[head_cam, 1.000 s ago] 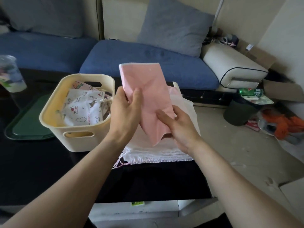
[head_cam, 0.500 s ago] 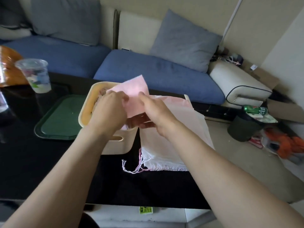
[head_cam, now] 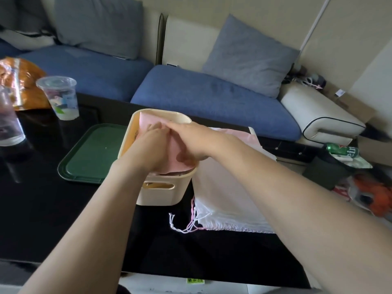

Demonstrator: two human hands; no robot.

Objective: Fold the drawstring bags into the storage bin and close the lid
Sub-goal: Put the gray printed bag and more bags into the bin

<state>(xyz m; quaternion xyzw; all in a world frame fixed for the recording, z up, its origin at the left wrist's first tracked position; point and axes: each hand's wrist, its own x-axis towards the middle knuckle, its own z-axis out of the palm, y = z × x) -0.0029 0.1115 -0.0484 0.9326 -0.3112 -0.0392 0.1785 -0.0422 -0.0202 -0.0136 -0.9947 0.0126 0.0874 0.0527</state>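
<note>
A blue sofa (head_cam: 212,96) with grey cushions (head_cam: 250,58) runs along the far edge of a black table (head_cam: 42,209). On the table's right part lies a flat pile of white drawstring bags (head_cam: 229,200), their cords (head_cam: 182,225) trailing toward the near edge. Left of the middle rests a green tray (head_cam: 89,153). Between tray and pile stands the cream storage bin (head_cam: 165,194), touching the pile's left side. A folded pink bag (head_cam: 146,122) lies in the bin's mouth, on top of what is already inside. The right hand (head_cam: 191,141) lies flat on the pink bag with straight fingers pressed together. The left hand (head_cam: 150,145) presses on it alongside, fingers on the cloth; whether they pinch it I cannot tell. A clear plastic cup (head_cam: 60,98) stands near the far left corner.
</note>
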